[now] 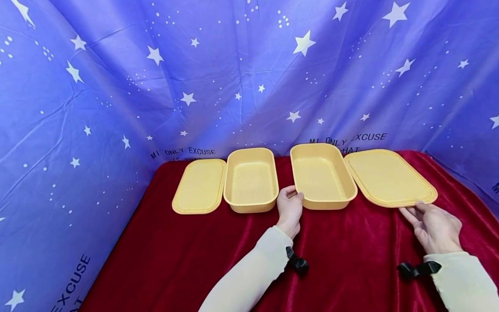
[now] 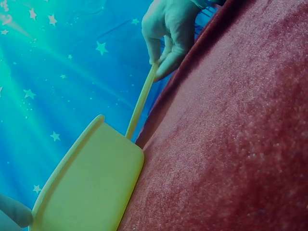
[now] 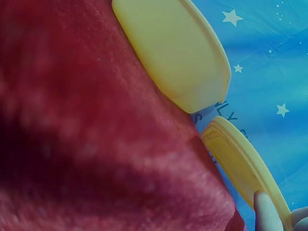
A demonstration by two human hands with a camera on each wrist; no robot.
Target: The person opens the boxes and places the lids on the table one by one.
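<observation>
My left hand (image 1: 290,211) is at the near left corner of a deep yellow rectangular container (image 1: 325,173), thumb by the rim and fingers along the outside wall. In the left wrist view, only a fingertip (image 2: 17,211) of it shows against the container's rim. To the right, my right hand (image 1: 440,227) pinches the near right corner of a flat yellow lid (image 1: 390,177), thumb on one face and fingers beneath. From the side in the left wrist view, the lid (image 2: 142,103) slants, its held end raised off the cloth. Its far left edge lies close beside the container.
Left of my left hand stands a second yellow container (image 1: 251,177), open at the top. Another yellow lid (image 1: 200,186) lies flat against its left side. Dark red velvet cloth (image 1: 343,260) covers the table, and a blue star-patterned curtain (image 1: 234,65) hangs behind.
</observation>
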